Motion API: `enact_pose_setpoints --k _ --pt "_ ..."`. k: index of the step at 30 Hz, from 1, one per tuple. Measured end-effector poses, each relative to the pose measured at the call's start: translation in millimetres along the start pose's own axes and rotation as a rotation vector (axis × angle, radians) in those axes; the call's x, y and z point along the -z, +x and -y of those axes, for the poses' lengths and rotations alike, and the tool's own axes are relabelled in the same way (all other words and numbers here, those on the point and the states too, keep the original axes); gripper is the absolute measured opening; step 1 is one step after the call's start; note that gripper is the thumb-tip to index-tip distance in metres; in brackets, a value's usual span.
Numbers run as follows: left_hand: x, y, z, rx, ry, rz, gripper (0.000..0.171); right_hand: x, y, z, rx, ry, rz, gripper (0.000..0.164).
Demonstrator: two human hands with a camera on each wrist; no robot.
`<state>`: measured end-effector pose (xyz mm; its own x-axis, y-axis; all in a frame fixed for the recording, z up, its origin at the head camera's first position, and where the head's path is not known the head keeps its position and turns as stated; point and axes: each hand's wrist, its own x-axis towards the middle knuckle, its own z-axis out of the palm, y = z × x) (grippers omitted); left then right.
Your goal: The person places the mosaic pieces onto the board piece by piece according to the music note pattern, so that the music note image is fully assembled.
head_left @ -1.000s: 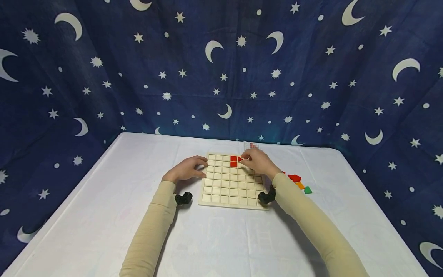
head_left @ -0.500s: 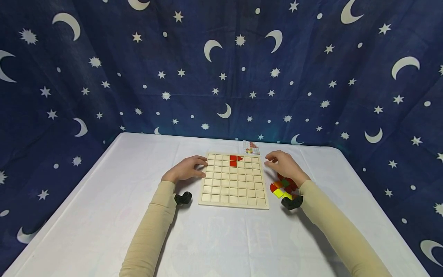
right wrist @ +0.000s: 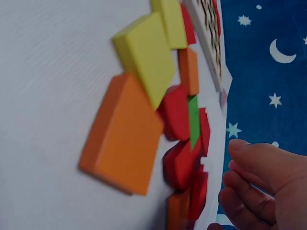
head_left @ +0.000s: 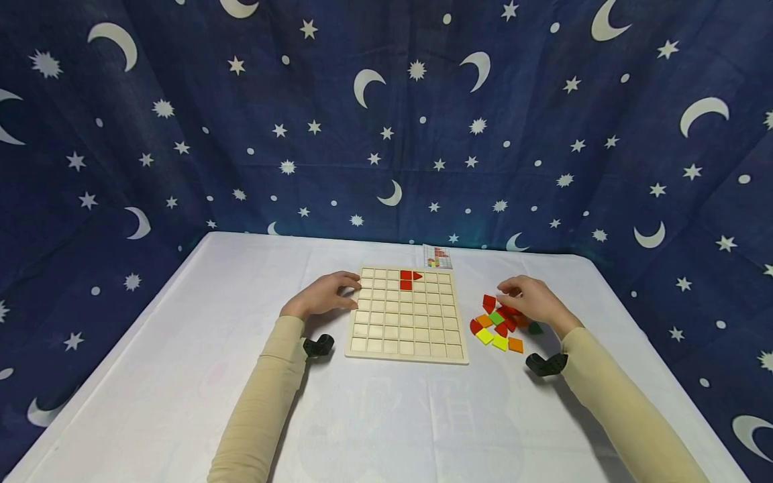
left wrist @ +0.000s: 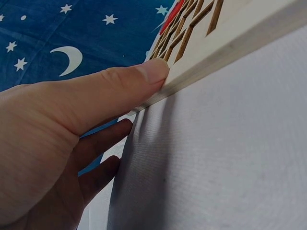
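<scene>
A wooden grid board (head_left: 404,322) lies flat on the white table, with three red pieces (head_left: 406,276) in its upper cells: two squares and a pointed one. My left hand (head_left: 320,295) rests at the board's left edge. In the left wrist view its thumb (left wrist: 151,72) touches the rim while the other fingers sit loosely beside it. Over the back of a heap of coloured pieces (head_left: 499,318) hovers my right hand (head_left: 531,298), its fingers loosely bent and nothing seen between them. In the right wrist view an orange square (right wrist: 127,139) and a yellow square (right wrist: 148,55) lie nearest.
A printed pattern card (head_left: 437,257) lies just behind the board. Green pieces (head_left: 535,328) and other red and orange ones are partly under the right hand. A dark blue curtain (head_left: 326,181) with moons and stars stands behind the table (head_left: 386,422).
My right hand has let go of the pointed red piece on the board and moved right, over the loose pieces. The left hand has stayed at the board's edge.
</scene>
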<state>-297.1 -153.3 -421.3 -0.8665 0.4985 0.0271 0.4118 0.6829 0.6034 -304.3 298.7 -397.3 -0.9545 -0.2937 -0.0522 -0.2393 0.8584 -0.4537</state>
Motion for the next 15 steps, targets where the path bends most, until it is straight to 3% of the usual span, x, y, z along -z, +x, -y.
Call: enact_pose_setpoints --k 7,15 --pt "0.1 -1.2 0.5 -0.030 0.007 -0.019 0.045 -6.0 3.2 -1.5 0.005 -0.032 0.037 0.033" --pt "-0.3 0.9 -1.6 0.021 0.012 -0.002 0.046 -12.9 12.6 2.5 -0.012 -0.045 0.094 0.034"
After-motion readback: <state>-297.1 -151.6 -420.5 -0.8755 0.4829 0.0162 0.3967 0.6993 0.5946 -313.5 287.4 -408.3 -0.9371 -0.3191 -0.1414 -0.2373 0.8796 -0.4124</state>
